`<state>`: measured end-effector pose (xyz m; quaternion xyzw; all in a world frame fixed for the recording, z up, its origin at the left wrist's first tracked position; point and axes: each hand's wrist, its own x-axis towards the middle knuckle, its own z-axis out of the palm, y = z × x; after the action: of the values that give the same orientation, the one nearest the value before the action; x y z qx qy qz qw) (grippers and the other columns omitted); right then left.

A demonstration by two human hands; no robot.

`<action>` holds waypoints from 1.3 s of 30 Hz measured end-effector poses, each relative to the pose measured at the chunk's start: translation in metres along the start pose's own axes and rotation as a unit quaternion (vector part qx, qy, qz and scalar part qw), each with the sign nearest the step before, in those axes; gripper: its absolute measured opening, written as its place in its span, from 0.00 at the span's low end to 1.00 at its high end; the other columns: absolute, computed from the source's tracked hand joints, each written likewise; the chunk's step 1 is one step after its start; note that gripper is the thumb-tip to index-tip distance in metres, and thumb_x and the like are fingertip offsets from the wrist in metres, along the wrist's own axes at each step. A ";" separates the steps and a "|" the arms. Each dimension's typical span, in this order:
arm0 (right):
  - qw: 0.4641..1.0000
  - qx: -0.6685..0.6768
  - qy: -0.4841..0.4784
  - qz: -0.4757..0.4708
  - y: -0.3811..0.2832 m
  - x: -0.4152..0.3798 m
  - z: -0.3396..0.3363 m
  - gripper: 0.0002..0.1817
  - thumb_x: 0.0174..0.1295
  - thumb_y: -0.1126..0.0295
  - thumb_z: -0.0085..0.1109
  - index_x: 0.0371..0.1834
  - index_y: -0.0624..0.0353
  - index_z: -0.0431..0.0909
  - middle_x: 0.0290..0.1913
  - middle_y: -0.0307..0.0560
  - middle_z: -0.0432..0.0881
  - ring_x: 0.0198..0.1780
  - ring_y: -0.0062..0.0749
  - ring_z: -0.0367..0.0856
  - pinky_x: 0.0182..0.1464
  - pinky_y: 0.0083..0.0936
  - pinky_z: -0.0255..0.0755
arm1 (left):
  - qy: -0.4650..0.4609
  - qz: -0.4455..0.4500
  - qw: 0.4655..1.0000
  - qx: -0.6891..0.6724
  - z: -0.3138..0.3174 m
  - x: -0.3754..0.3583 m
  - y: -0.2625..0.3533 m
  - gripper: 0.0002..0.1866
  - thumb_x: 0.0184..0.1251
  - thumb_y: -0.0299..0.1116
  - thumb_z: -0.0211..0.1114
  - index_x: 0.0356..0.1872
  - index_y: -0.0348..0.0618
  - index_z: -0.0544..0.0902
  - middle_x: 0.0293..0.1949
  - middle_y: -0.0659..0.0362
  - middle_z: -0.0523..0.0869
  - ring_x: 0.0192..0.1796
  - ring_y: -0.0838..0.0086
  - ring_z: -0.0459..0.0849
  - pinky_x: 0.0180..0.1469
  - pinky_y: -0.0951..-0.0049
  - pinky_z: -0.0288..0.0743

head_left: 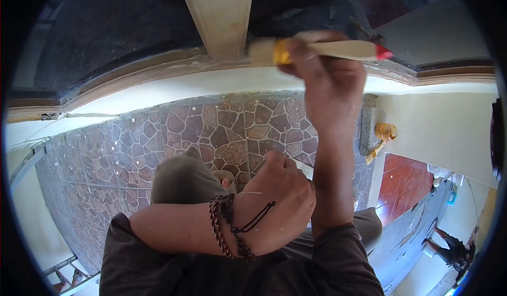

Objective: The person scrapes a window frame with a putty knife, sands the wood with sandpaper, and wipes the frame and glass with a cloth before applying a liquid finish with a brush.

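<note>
My right hand (332, 79) is closed round the pale handle of a paintbrush (351, 49), which has a red tip and a yellow band. The bristles, smeared by motion, point left and overlap the foot of an upright wooden window bar (219, 18), right at the sill (142, 76). My left hand (277, 195), with a chain bracelet and a dark cord at the wrist, is held low in front of my body, fingers curled. A whitish thing shows just past its knuckles; I cannot tell what it grips.
Dark glass panes flank the bar. Below lies a stone-patterned tile floor (206, 121) with pale specks. An orange-yellow container (386, 131) stands on a ledge at right. Ladder parts (29, 164) show at left. Another person (454, 251) is at far lower right.
</note>
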<state>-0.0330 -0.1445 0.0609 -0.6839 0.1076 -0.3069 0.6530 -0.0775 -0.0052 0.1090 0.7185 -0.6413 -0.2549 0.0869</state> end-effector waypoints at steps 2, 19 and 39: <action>0.992 0.106 0.065 -0.004 0.009 0.004 0.007 0.04 0.63 0.77 0.63 0.40 0.64 0.80 0.32 0.44 0.84 0.31 0.20 0.82 0.33 0.17 0.76 | 0.004 0.002 1.000 0.012 0.000 -0.001 0.001 0.10 0.62 0.37 0.57 0.29 0.41 0.81 0.27 0.58 0.82 0.37 0.67 0.81 0.46 0.65 0.69; 0.959 -0.134 -0.235 -0.081 -0.006 -0.018 -0.004 0.07 0.59 0.83 0.61 0.38 0.60 0.82 0.33 0.41 0.86 0.33 0.26 0.86 0.37 0.24 0.79 | 0.048 0.003 0.998 0.036 0.007 -0.006 0.014 0.19 0.66 0.48 0.59 0.30 0.41 0.81 0.27 0.59 0.81 0.38 0.69 0.80 0.48 0.67 0.68; 0.843 -0.459 0.170 -0.221 0.096 -0.054 -0.127 0.07 0.60 0.78 0.59 0.40 0.60 0.80 0.42 0.49 0.84 0.42 0.38 0.85 0.42 0.29 0.78 | -0.010 0.029 0.996 -0.079 -0.003 -0.007 0.009 0.14 0.56 0.32 0.65 0.42 0.38 0.80 0.36 0.54 0.84 0.41 0.62 0.83 0.47 0.62 0.73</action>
<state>-0.1228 -0.2318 -0.0514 -0.8483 0.1919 -0.4699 0.1507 -0.0846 -0.0006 0.1179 0.6881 -0.6405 -0.3091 0.1440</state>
